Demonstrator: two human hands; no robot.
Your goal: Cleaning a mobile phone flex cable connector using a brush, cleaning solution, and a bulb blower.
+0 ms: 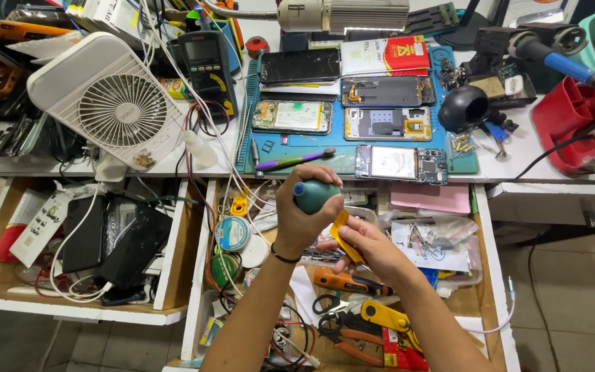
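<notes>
Head view, nearest first: both forearms reach up over the open drawer (494, 275) of pliers (352, 331) and a tape roll (232, 233). The left hand (304, 213) is clenched round a teal rubber blower bulb (313, 195), held above the drawer, round and smooth with its nozzle hidden. The right hand (366, 248) pinches a yellow strip (344, 238) just beside it. Seemingly the blower is being readied; steady aim comes next. Beyond, opened phones (387, 127) lie on a blue mat (311, 155), a white fan (105, 100) to the left.

Both forearms are bare, sleeveless in view, with a thin black band (284, 258) around the left wrist.
</notes>
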